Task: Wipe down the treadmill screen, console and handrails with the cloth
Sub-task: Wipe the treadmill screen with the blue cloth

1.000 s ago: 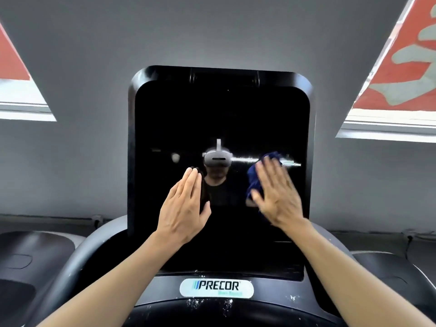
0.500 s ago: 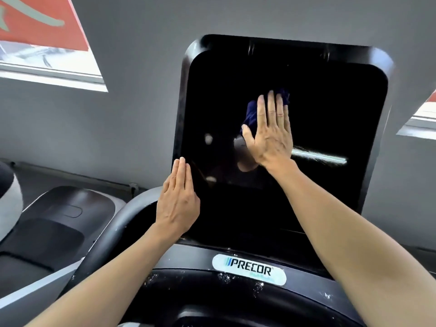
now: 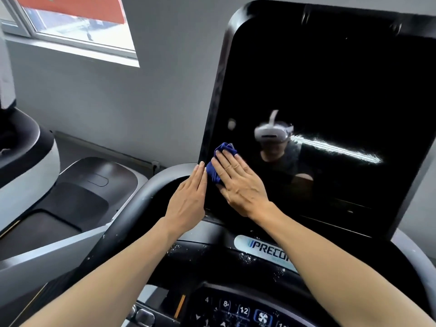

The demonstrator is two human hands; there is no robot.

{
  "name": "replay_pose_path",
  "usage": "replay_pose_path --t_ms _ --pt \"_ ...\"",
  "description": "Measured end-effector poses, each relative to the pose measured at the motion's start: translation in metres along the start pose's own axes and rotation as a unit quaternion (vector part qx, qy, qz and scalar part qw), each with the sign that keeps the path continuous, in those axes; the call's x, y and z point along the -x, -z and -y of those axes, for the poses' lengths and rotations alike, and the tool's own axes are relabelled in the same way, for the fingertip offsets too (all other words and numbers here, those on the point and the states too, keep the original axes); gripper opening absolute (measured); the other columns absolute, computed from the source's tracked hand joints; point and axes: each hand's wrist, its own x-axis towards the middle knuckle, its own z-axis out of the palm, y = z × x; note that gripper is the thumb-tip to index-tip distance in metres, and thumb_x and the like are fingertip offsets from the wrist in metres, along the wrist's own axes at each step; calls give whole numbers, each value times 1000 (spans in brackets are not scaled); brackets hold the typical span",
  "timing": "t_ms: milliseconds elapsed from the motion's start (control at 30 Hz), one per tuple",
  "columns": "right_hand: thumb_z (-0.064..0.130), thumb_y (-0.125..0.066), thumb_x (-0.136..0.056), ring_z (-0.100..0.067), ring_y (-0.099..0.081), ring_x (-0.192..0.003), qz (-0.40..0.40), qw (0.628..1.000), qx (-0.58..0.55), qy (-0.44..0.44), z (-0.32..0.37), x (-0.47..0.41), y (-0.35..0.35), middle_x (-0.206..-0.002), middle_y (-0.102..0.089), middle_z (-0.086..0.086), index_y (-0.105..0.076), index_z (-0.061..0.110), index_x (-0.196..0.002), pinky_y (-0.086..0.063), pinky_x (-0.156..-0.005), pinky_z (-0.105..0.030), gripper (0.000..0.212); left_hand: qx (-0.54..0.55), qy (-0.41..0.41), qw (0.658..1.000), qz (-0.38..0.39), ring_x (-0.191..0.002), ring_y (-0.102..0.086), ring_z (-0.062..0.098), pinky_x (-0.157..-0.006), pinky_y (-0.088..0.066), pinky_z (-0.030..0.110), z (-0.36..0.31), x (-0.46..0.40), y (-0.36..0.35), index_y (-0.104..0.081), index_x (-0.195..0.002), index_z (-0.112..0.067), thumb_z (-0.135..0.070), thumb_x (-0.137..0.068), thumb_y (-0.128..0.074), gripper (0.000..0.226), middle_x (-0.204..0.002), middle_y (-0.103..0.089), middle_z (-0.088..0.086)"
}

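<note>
The right hand (image 3: 238,185) lies flat with straight fingers just left of the frame's centre, pressing a small blue cloth (image 3: 220,161) against the lower left corner of the treadmill screen (image 3: 330,90). The cloth is bunched under the palm, with only a crumpled edge showing past the fingertips and the thumb side. The left hand (image 3: 188,199) is right beside it, fingers straight and together, laid on the screen's left edge where the bezel meets the grey handrail (image 3: 132,208); it holds nothing and seems to steady the panel.

The cloth looks soft, light and limp, so it probably folds and slides unless a flat palm pins it, which is how it is held now. For the rounded handrail, wrapping it in a curled hand would likely suit better.

The screen is glossy, hard black glass that reflects the person's headset; it probably wants even, moderate pressure.

Below, toward the bottom of the frame, the console (image 3: 236,310) with its lit number keys and the Precor badge (image 3: 266,250) are speckled with white flecks and appear unwiped. At upper left is a window (image 3: 77,27); at far left, a neighbouring machine (image 3: 26,166).
</note>
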Motion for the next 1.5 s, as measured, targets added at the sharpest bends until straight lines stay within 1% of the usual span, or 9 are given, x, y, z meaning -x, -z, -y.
replay_pose_path --t_ms 367,600,767,833,900,1000,1233,1400,1500 --pt "10 -29 -98 -23 -12 -153 55 985 -37 160 -18 74 -4 -165 -19 -5 -31 14 -156 -18 -124 -42 58 -20 -28 999 -35 -154 -22 28 -117 -37 38 -1 19 -10 -26 -155 6 -4 -73 -33 83 -166 -17 21" --pt "8 -30 -100 -26 -25 -150 89 986 -86 108 -50 132 22 -159 -34 -8 -49 8 -145 -28 -120 -46 50 -10 -32 999 -5 -156 -13 25 -115 -37 36 2 35 -6 -21 -157 4 3 -75 -43 85 -168 -8 16" --pt "-12 -38 -85 -26 -27 -148 44 980 -192 -4 -18 127 42 -152 -44 -15 -53 2 -141 -24 -122 -34 59 174 -9 985 -16 -135 -50 16 -113 -42 37 -13 47 13 -61 -132 -1 -10 -101 -47 35 -141 -59 10" --pt "-18 -47 -80 -20 -20 -149 23 964 -253 -76 7 110 48 -155 -38 -12 -49 2 -144 -20 -123 -34 67 385 83 917 55 -100 -60 6 -96 -49 34 -29 50 36 -71 -108 -10 -41 -105 -50 37 -104 -69 -1" --pt "-11 -53 -85 -12 -19 -150 15 922 -361 -139 39 88 67 -158 -32 -7 -45 2 -147 -28 -121 -39 64 592 141 787 102 -98 -65 7 -91 -55 37 -41 54 52 -71 -109 -16 -57 -94 -58 45 -101 -73 0" --pt "-4 -44 -101 16 -40 -130 14 808 -538 -241 85 69 95 -144 -43 10 -41 7 -145 -42 -103 -13 46 698 148 693 100 -106 -71 24 -94 -58 47 -37 63 52 -67 -119 -15 -36 -93 -72 33 -111 -74 9" --pt "39 -94 -63 13 -36 -132 178 753 -560 -296 104 70 69 -144 -39 19 -13 52 -154 -35 -104 -8 123 680 96 707 169 -107 -67 18 -95 -50 37 19 85 35 -68 -123 -23 -5 -95 -62 33 -117 -74 6" --pt "34 -87 -75 8 -62 -88 174 731 -556 -354 114 65 64 -102 -68 13 -71 31 -111 -44 -83 -16 40 629 114 751 167 -90 -69 14 -90 -55 40 48 87 21 -72 -107 -15 -7 -91 -69 19 -101 -77 8" --pt "21 -81 -83 -5 -65 -82 150 670 -606 -402 126 65 63 -96 -72 -6 -75 19 -97 -52 -77 -22 16 585 171 780 139 -74 -67 11 -78 -57 41 52 88 11 -71 -90 -14 -29 -78 -85 24 -86 -76 5"
